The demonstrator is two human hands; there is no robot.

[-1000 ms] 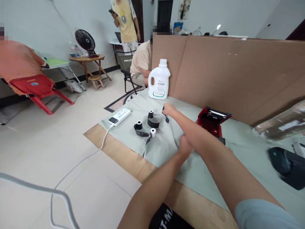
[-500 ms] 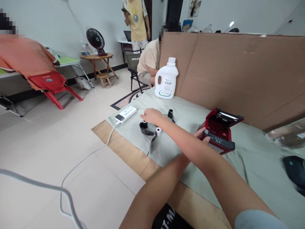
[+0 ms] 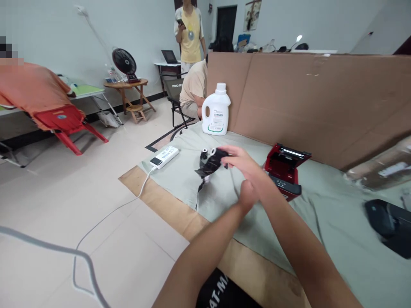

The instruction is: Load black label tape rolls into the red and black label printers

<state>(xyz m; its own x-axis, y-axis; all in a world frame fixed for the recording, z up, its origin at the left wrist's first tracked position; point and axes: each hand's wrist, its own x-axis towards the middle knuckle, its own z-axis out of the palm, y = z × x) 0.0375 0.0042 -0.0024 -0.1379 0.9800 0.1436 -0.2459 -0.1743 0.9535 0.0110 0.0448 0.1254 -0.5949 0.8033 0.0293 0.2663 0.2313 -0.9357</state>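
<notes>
Right hand (image 3: pixel 240 160) is closed, fingers and thumb gripping the right end of a black roll (image 3: pixel 219 155) over the grey-green cloth (image 3: pixel 180 179), a loose dark strip (image 3: pixel 205 169) trailing left. Just behind the strip stands a second black roll (image 3: pixel 204 153); below it, a pale roll (image 3: pixel 207 179) is mostly covered. Left hand (image 3: pixel 248 194) is under the right forearm, near the red device (image 3: pixel 285 171) with its raised lid; its fingers are hidden, so I cannot tell whether they are open or closed. Cloth gives room between the rolls and the white cabled block (image 3: pixel 165 157), more right of the red device. White bottle (image 3: pixel 216 112) and cardboard wall (image 3: pixel 305 94) bound the far side; nearer, the cloth's edge stops on a brown board (image 3: pixel 160 200) bordering the floor (image 3: pixel 80 184)
</notes>
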